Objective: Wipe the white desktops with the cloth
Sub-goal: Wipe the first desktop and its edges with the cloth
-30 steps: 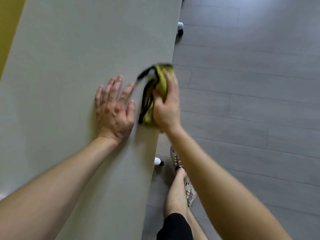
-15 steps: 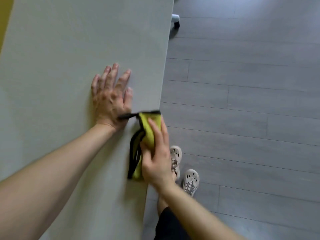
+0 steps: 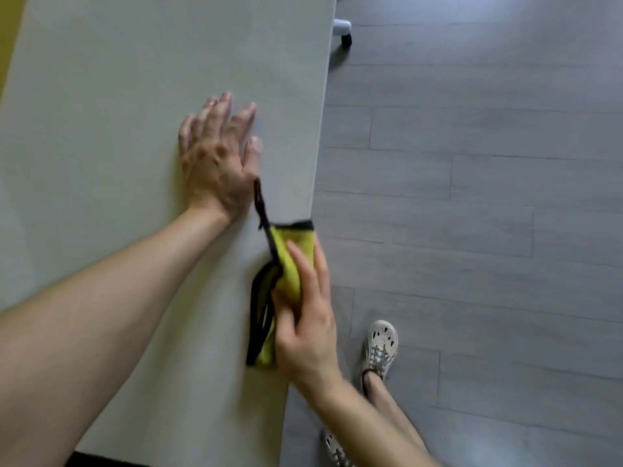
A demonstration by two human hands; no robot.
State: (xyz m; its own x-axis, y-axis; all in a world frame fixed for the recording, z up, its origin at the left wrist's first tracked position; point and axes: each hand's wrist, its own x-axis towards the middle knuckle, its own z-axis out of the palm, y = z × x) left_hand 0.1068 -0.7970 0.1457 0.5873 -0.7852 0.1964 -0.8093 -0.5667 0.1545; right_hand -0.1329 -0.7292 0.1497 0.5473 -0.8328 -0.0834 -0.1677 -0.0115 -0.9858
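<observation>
The white desktop (image 3: 135, 96) fills the left half of the view. My left hand (image 3: 215, 160) lies flat on it, fingers spread, a little in from the right edge. A folded yellow-green cloth (image 3: 290, 261) with black trim sits on the desk's right edge, just nearer to me than the left hand. My right hand (image 3: 306, 332) grips the cloth, thumb on top and fingers stretched over it along the edge. A black strip of the trim reaches up to the left wrist.
Grey plank floor (image 3: 472, 197) lies to the right of the desk. A white caster wheel (image 3: 344, 32) shows under the far edge. My feet in light shoes (image 3: 381, 345) stand beside the desk. A yellow surface (image 3: 8, 28) borders the desk's far left.
My right hand has slid the cloth along the right edge toward me, from beside the left hand's fingers to below its wrist. The left hand has stayed flat in place.
</observation>
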